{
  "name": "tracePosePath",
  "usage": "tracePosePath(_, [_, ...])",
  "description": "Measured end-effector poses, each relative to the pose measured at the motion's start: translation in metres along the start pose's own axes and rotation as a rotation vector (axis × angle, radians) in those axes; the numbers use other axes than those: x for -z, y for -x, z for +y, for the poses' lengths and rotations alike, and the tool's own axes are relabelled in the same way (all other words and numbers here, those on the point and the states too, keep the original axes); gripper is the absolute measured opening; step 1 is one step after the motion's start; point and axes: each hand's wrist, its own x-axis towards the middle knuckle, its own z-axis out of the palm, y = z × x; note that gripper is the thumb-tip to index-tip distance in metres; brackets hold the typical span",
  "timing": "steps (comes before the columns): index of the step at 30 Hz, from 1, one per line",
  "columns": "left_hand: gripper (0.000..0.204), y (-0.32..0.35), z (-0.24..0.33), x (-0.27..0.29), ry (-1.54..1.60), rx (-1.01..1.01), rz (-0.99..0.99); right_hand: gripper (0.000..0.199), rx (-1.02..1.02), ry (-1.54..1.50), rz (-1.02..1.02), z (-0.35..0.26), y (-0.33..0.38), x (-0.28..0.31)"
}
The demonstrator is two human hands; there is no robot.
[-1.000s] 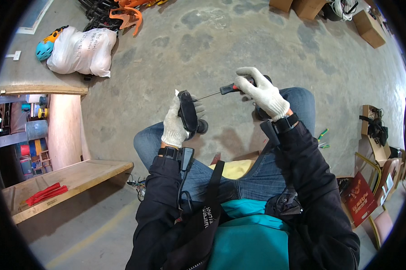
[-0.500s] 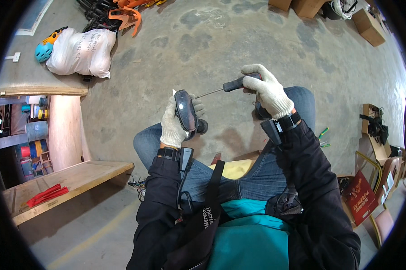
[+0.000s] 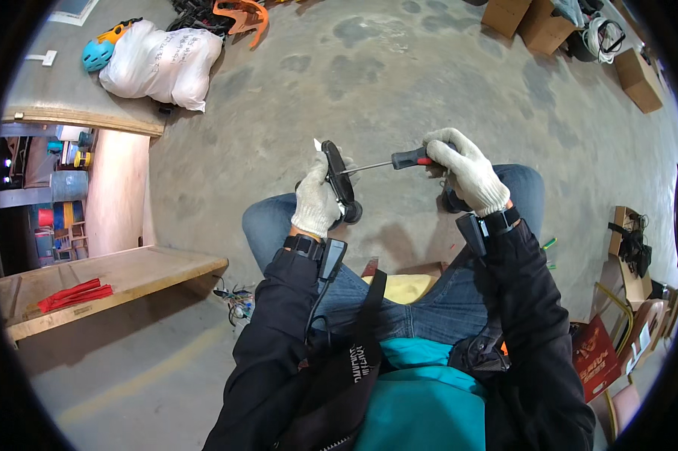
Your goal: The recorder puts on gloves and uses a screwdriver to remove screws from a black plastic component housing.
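Note:
Both my hands wear white knit gloves. My left hand is closed around a black, elongated rounded housing, now seen nearly edge-on. A small white pointed piece shows at its upper end and a dark round part at its lower end. My right hand grips a screwdriver by its black and red handle. Its metal shaft points left, and the tip meets the housing or lies right beside it; which of the two I cannot tell. My left fingers behind the housing are partly hidden.
I sit with bent knees over a concrete floor. On the left, a wooden bench bears a red cloth-like item. White sacks lie at the far left, cardboard boxes at the far right. Red board and chairs stand right.
The housing has turned from showing its glossy oval face to nearly edge-on. Screwdriver and both hands sit slightly further right in view, and the whole view has shifted.

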Motion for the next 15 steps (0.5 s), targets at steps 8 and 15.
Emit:
tracePosePath(8, [0.047,-0.0053,-0.0041,-0.0017,-0.003,-0.003,-0.049,0.036,0.026,-0.066,-0.013,0.0051,-0.0018,-0.0016])
tracePosePath(15, [0.047,-0.007,-0.0056,-0.0019,-0.095,-0.027,-0.038,0.039,-0.055,-0.037,-0.039,0.0039,-0.0018,0.002])
